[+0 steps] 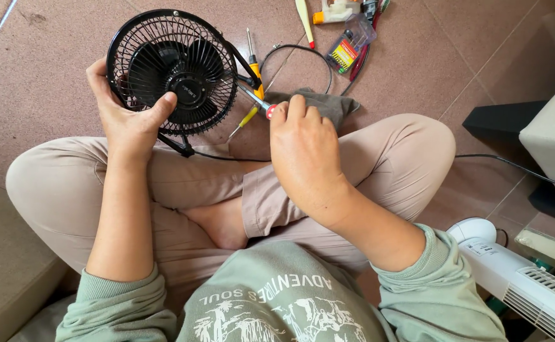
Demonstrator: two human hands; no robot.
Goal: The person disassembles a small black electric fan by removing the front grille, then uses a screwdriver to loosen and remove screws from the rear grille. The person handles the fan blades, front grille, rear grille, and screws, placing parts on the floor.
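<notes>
My left hand [125,120] grips the black fan [173,69] by its grille, steadying it, so my right hand [303,149], closed on a screwdriver [256,101], reaches its side.

Left hand [125,123] grips black desk fan [173,69]; right hand [303,152] holds screwdriver [257,101] tip at fan's side.

Bright, even daylight; soft shadows, sharp focus, slight wide-angle distortion.

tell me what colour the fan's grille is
Black: the fan has a black wire grille, blades and stand, held by the left hand. Only the head view shows it.
</notes>
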